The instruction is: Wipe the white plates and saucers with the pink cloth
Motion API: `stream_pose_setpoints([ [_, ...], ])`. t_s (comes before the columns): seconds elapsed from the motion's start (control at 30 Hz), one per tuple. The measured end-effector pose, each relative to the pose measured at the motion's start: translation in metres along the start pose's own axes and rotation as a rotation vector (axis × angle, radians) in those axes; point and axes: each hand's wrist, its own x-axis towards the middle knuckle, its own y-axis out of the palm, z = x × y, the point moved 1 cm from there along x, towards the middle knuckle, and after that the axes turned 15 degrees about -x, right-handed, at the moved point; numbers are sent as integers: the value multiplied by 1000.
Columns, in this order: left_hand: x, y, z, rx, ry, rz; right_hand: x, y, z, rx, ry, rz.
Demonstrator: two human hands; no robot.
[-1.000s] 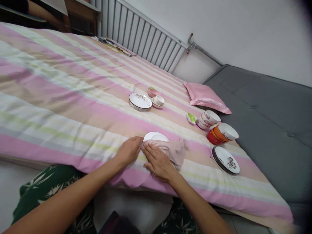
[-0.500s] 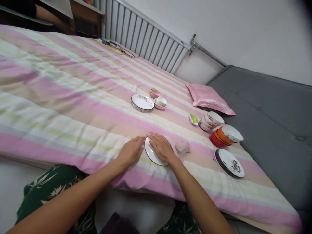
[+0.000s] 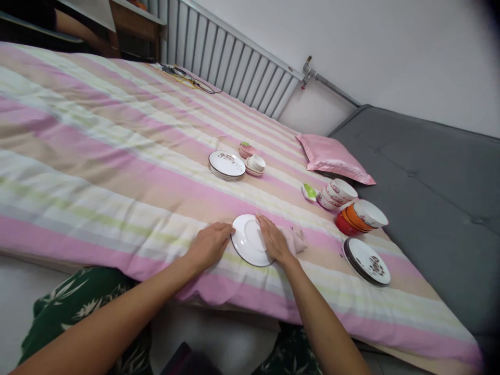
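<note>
On striped bedding | left grip on plate rim | bowls: markings illegible

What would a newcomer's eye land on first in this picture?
Probably the dark-rimmed white plate near the front edge of the striped bedspread, with the left hand at its left rim and the right hand over its right side, a pink cloth beside it. Next, the stack of red, orange and white bowls farther right, then the shiny pink pillow behind them.
</note>
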Motion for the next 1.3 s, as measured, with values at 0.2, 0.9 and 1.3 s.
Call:
stream_pose_setpoints([
  [0.2,0,0,-1,23,13,-2,-16,3,-6,60,76,-16],
  [0.9,0,-1,-3,38,22,-4,-94,-7,6,-131,-102,-64],
  [1.3,0,2,-1,58,39,-4,-81,-24,40,-215,-316,121],
])
